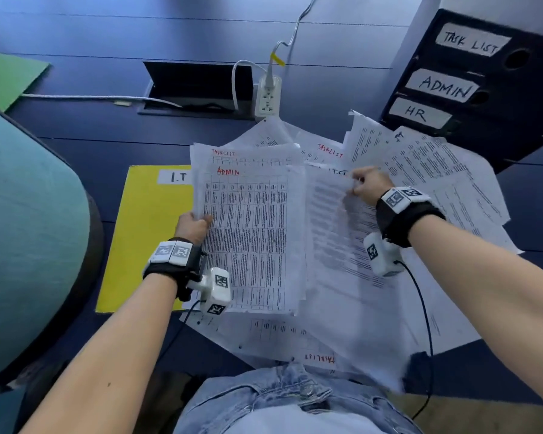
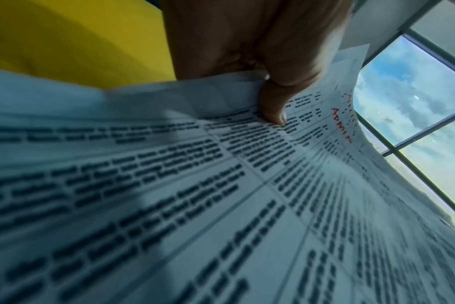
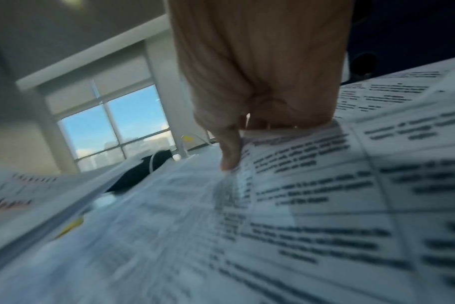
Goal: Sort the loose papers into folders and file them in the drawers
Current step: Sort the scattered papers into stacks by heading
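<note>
While the left hand [image 1: 192, 226] clamps a sorted stack [image 1: 248, 233] by its nine-o'clock edge, thumb on top, the right hand [image 1: 369, 184] pinches one sheet [image 1: 333, 220] from the loose papers [image 1: 436, 170], seemingly to read its heading. Yellow I.T folder [image 1: 145, 233] lies at nine o'clock and labelled drawers [image 1: 470, 79] at one o'clock, both within reach for filing.

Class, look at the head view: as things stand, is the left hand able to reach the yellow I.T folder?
Probably yes. The yellow I.T folder lies beside the left hand with nothing between them, but that hand grips a stack of papers, so it must set them down first.
</note>
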The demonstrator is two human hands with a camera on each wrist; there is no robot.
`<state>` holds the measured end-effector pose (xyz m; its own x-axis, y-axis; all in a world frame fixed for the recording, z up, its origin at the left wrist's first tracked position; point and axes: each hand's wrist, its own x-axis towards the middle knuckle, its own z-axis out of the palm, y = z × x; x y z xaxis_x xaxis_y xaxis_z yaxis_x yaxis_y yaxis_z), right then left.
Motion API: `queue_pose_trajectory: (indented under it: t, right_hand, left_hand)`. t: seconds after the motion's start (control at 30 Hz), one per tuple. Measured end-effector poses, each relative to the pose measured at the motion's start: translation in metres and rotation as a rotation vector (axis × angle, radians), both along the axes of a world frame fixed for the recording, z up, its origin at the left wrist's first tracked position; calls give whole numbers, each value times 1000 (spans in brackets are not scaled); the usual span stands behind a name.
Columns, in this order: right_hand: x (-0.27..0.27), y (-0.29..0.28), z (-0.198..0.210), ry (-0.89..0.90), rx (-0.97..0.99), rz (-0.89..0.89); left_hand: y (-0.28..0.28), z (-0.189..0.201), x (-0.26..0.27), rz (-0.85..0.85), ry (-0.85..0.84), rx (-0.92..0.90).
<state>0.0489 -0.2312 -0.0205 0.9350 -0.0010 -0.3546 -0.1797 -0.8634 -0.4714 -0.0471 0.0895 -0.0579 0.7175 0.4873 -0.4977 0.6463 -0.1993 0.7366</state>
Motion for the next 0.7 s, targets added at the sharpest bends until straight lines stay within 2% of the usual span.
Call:
queue_pose_trajectory:
  t: [0.07, 0.17, 0.27, 0.37, 0.57, 0.63, 0.7]
  right_hand:
    - [2, -5, 5, -124, 67, -182]
    - [3, -14, 8, -206, 173, -370]
    - [0, -21, 3, -208, 330, -482]
    - [-8, -20, -9, -150, 468, -545]
    - [-33, -14, -26, -33, 396, -431]
    - [-43, -9, -20, -93, 242, -369]
    - [-45, -6, -13, -252, 112, -365]
  left_hand:
    - [0, 0, -1, 25, -10, -36]
    - [4, -1, -2, 63, -35, -42]
    - [7, -1, -2, 64, -53, -26]
    - [4, 5, -2, -3, -34, -36]
    - [-13, 16, 3, -103, -9, -116]
    - [-20, 18, 8, -120, -13, -112]
    - [-25, 16, 12, -100, -21, -71]
